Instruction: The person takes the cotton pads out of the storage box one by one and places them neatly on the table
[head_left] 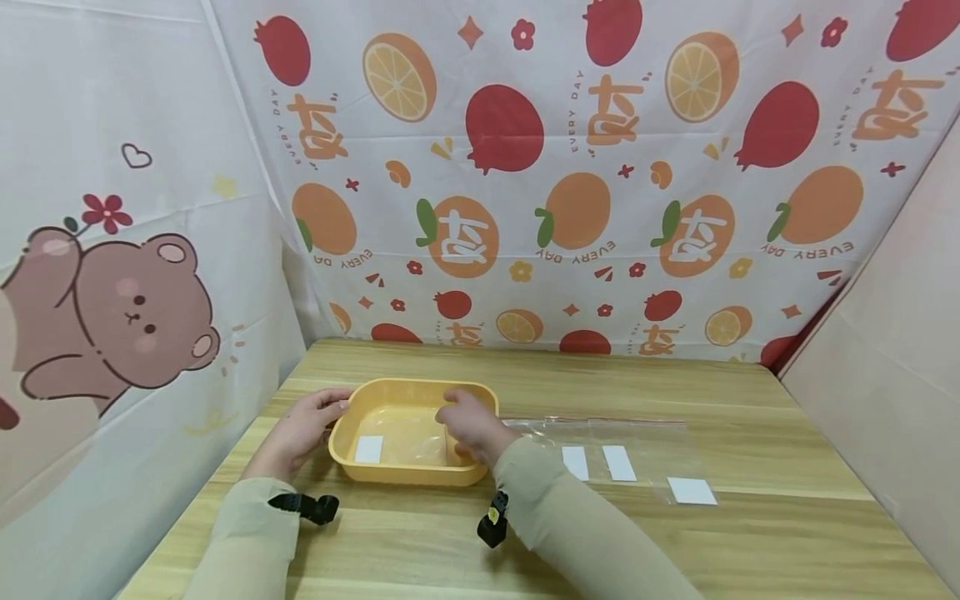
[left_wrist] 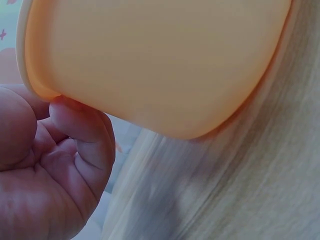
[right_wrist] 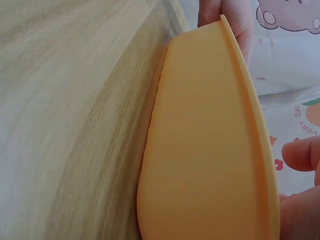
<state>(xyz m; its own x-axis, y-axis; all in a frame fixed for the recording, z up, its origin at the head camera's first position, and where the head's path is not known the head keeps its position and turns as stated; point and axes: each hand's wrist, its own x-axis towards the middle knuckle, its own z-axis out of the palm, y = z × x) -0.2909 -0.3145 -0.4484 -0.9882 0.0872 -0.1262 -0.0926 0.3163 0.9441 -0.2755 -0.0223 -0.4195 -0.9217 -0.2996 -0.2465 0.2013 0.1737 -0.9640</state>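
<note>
A yellow plastic basin [head_left: 412, 476] stands on the wooden table. Inside it lies a clear zip bag [head_left: 416, 446] with a white label [head_left: 369, 448] at its left end. My left hand [head_left: 303, 429] holds the basin's left end; in the left wrist view, its curled fingers [left_wrist: 82, 125] meet the underside of the rim. My right hand [head_left: 474, 427] reaches over the right rim into the basin, above the zip end of the bag. In the right wrist view, a finger [right_wrist: 301, 154] sticks out past the rim; the basin wall [right_wrist: 205, 140] hides what lies below the hand.
Several clear zip bags [head_left: 645, 433] with white labels lie overlapping on the table [head_left: 772, 450] to the basin's right. A fruit-patterned cloth [head_left: 525, 208] hangs behind the table, and a bear-printed cloth [head_left: 142, 317] hangs at the left.
</note>
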